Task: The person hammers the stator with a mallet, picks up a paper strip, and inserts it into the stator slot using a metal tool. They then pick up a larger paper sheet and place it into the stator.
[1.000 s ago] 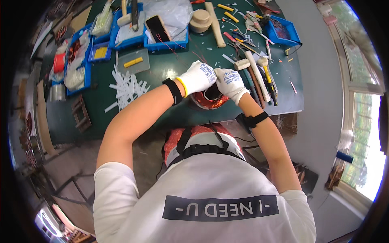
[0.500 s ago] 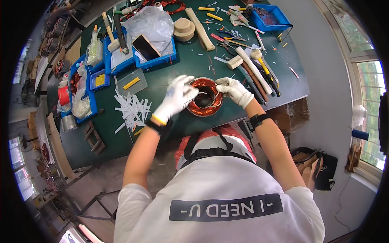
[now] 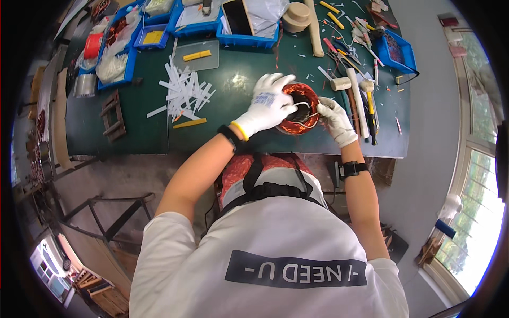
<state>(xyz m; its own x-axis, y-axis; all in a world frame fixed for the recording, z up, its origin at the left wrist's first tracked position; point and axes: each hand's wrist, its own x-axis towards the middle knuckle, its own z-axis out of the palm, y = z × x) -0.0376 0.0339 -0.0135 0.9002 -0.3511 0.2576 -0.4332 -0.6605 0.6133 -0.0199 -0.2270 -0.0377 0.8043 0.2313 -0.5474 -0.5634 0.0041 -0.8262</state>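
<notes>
A ring-shaped stator with copper windings (image 3: 300,128) stands on the green bench in front of me, its round hole facing up. Pale lead wires (image 3: 303,104) curve over the hole. On the stator's left side rests my left hand (image 3: 266,104), in a white glove, its fingers stretched and spread and its thumb at the inner rim. My right hand (image 3: 336,121), gloved too, is at the right rim with thumb and fingertips pinched on a lead wire. The wire's end is hidden by the fingers.
White paper strips (image 3: 183,94) lie heaped left of the stator near a clear plastic sheet (image 3: 212,59). Blue bins (image 3: 249,40) line the back, one with a phone (image 3: 238,17). Mallets (image 3: 341,84), rods (image 3: 359,108) and pliers (image 3: 347,55) lie right. A wooden frame (image 3: 112,116) sits far left.
The view has swung, so the bench items sit higher and the stator further right. My left hand has spread over the stator's left side; my right hand stays at the right rim.
</notes>
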